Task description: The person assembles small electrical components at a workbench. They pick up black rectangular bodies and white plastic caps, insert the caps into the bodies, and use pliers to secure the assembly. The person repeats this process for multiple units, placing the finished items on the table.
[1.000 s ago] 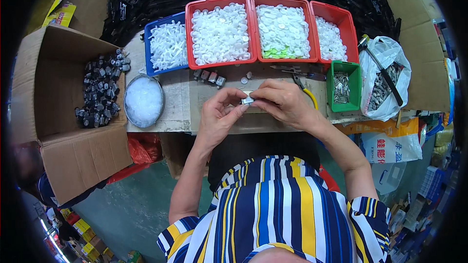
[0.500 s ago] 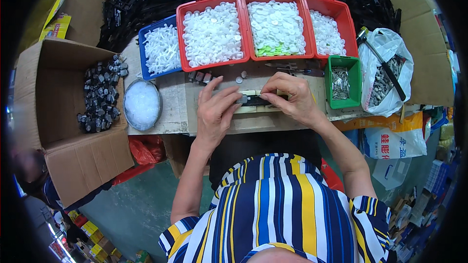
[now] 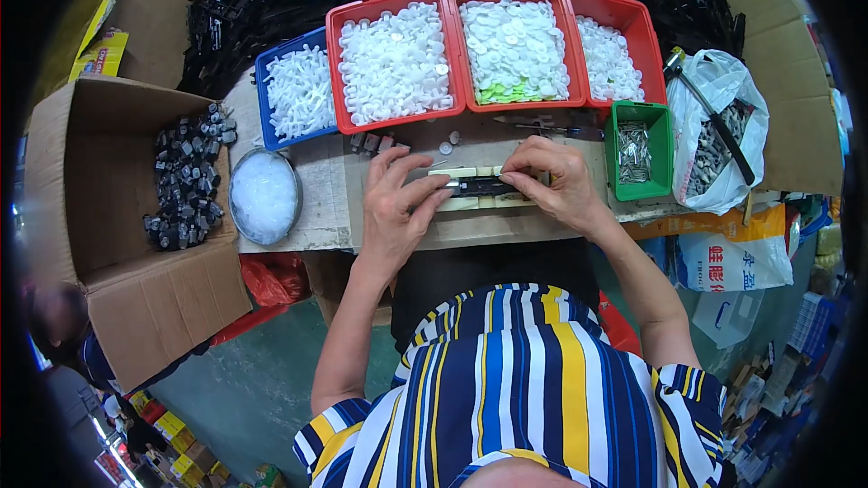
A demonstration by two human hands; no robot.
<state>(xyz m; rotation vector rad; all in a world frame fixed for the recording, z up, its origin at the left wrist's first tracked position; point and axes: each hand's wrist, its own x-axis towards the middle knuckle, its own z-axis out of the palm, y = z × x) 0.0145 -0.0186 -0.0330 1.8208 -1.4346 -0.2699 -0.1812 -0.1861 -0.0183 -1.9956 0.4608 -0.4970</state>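
On the cardboard-topped bench (image 3: 307, 217), below the red trays (image 3: 395, 54), a slim black part (image 3: 479, 186) lay in a pale jig (image 3: 477, 201). Left hand (image 3: 396, 208) and right hand (image 3: 553, 183) pinched its ends, fingers closed.

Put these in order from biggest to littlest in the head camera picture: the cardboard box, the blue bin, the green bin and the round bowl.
1. cardboard box, by far the largest
2. blue bin
3. round bowl and green bin: these look about alike, so I cannot rank them.

The fisheye picture bends things near its rim, so these are looks only.
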